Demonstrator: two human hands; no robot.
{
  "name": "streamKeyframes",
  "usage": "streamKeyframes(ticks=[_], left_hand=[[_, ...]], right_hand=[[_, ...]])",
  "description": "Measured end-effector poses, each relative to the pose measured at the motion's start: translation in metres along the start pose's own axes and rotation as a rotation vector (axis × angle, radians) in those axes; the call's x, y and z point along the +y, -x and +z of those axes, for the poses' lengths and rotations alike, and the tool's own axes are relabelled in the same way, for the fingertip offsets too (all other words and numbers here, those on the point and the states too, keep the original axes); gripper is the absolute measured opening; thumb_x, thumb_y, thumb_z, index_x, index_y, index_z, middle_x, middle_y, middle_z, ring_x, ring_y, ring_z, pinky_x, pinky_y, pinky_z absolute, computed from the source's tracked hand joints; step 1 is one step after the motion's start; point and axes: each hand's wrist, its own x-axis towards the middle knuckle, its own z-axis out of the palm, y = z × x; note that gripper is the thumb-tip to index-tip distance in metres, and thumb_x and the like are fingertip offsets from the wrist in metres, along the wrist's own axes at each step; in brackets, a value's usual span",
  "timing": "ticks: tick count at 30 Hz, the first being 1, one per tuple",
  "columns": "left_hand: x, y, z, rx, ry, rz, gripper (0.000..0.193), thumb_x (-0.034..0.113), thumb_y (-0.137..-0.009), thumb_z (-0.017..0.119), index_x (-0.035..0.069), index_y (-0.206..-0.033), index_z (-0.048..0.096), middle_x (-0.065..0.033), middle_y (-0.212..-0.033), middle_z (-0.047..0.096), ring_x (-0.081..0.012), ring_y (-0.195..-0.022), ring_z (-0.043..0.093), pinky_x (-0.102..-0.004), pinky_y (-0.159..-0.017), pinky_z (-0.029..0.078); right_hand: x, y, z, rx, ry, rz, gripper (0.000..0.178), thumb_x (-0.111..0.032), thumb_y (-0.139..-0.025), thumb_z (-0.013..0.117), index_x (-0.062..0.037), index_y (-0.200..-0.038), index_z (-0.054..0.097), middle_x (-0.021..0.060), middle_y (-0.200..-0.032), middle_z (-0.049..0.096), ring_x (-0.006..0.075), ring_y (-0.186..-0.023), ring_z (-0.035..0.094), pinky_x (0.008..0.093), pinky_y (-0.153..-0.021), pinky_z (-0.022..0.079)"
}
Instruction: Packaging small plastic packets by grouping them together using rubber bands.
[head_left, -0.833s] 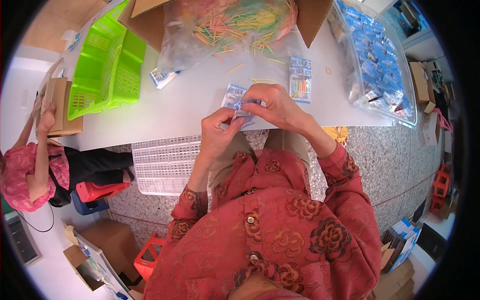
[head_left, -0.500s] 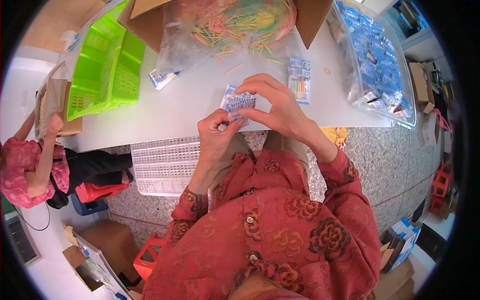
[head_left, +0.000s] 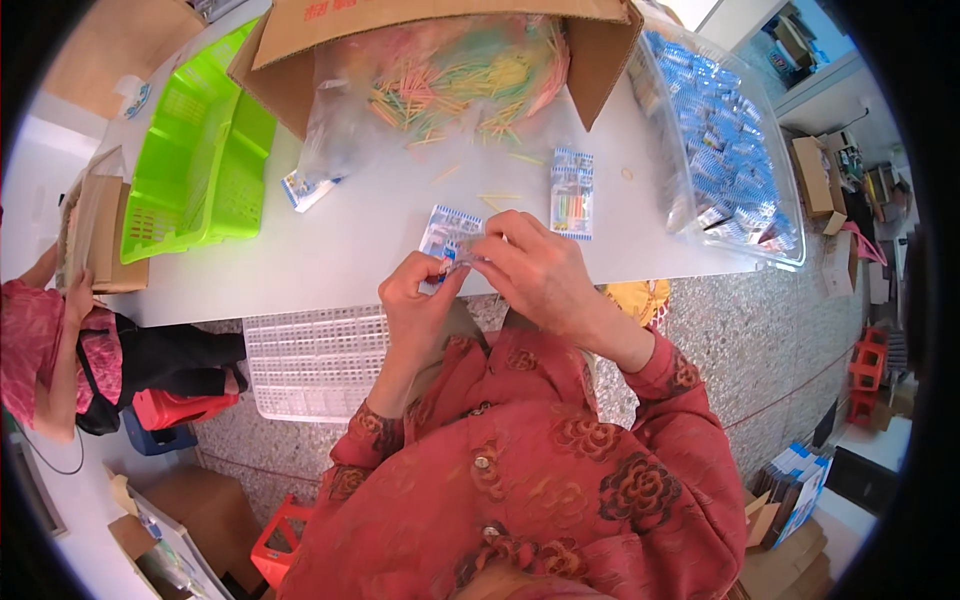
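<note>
Near the table's front edge, my left hand (head_left: 411,293) pinches the lower part of a small blue-and-white clear packet (head_left: 450,226). At the packet's right lower side, my right hand (head_left: 538,268) has its thumb and fingers closed on the plastic, close to the left fingertips. The fingers partly hide what the packet holds. Beyond my right hand lie loose pale yellow sticks (head_left: 497,197). To the right, a flat packet (head_left: 571,196) of the same look shows coloured sticks inside. Another blue-and-white packet (head_left: 309,190) lies farther left.
An open cardboard box (head_left: 445,32) holds a clear bag of coloured sticks (head_left: 450,85). At right stands a clear tub (head_left: 793,222) full of blue packets; a rubber band (head_left: 627,174) lies nearby. A green basket (head_left: 195,150) is at left. Another person (head_left: 60,350) works beyond it.
My right fingers have come down and closed in toward the packet's lower edge. Loose yellow sticks now show beside my right hand. The whole view has shifted slightly.
</note>
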Motion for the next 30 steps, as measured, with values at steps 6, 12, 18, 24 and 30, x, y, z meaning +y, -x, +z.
streamKeyframes(ticks=[6,12,18,24,30], left_hand=[[0.001,-0.002,-0.001,-0.01,-0.097,0.048,0.014,0.001,-0.073,0.073,-0.002,-0.075,0.059,-0.0073,-0.069,0.059,-0.0114,-0.06,0.057,-0.0252,-0.055,0.045],[-0.002,-0.001,0.001,-0.02,-0.051,0.009,0.013,-0.004,-0.07,0.072,-0.001,-0.074,0.06,-0.0024,-0.068,0.058,-0.0085,-0.063,0.054,-0.0228,-0.059,0.044],[-0.009,-0.003,0.006,-0.013,0.014,0.041,0.013,-0.004,-0.071,0.071,-0.001,-0.076,0.06,-0.0028,-0.071,0.06,-0.0093,-0.066,0.054,-0.0236,-0.06,0.044],[-0.012,-0.008,0.004,0.017,0.045,0.029,0.011,-0.005,-0.072,0.07,-0.001,-0.077,0.061,-0.0024,-0.074,0.061,-0.0086,-0.068,0.055,-0.0232,-0.062,0.044],[-0.029,-0.021,0.0,0.057,0.263,-0.043,0.008,0.001,-0.076,0.072,0.0,-0.08,0.064,-0.001,-0.07,0.062,-0.0054,-0.064,0.054,-0.0221,-0.057,0.043]], right_hand=[[-0.001,0.002,0.005,-0.029,-0.014,-0.12,0.016,-0.006,-0.072,0.07,-0.0067,-0.087,0.063,0.0053,-0.09,0.061,0.0226,-0.076,0.063,0.0313,-0.059,0.052],[0.002,0.003,0.007,-0.076,-0.113,0.134,0.008,-0.008,-0.077,0.063,-0.0062,-0.084,0.058,0.0064,-0.077,0.059,0.0261,-0.066,0.062,0.0355,-0.054,0.05],[0.006,-0.005,0.012,-0.092,-0.129,0.073,0.009,-0.008,-0.077,0.063,-0.0076,-0.085,0.058,0.0064,-0.078,0.059,0.0272,-0.068,0.062,0.0372,-0.055,0.05],[0.007,-0.02,0.021,-0.068,-0.04,-0.051,0.01,-0.003,-0.074,0.065,-0.0048,-0.082,0.059,0.0093,-0.078,0.059,0.0295,-0.069,0.06,0.0361,-0.056,0.049],[0.026,-0.051,0.017,-0.208,-0.586,0.116,0.012,-0.004,-0.083,0.062,-0.0022,-0.094,0.062,0.0063,-0.084,0.062,0.0144,-0.069,0.059,0.0267,-0.063,0.048]])
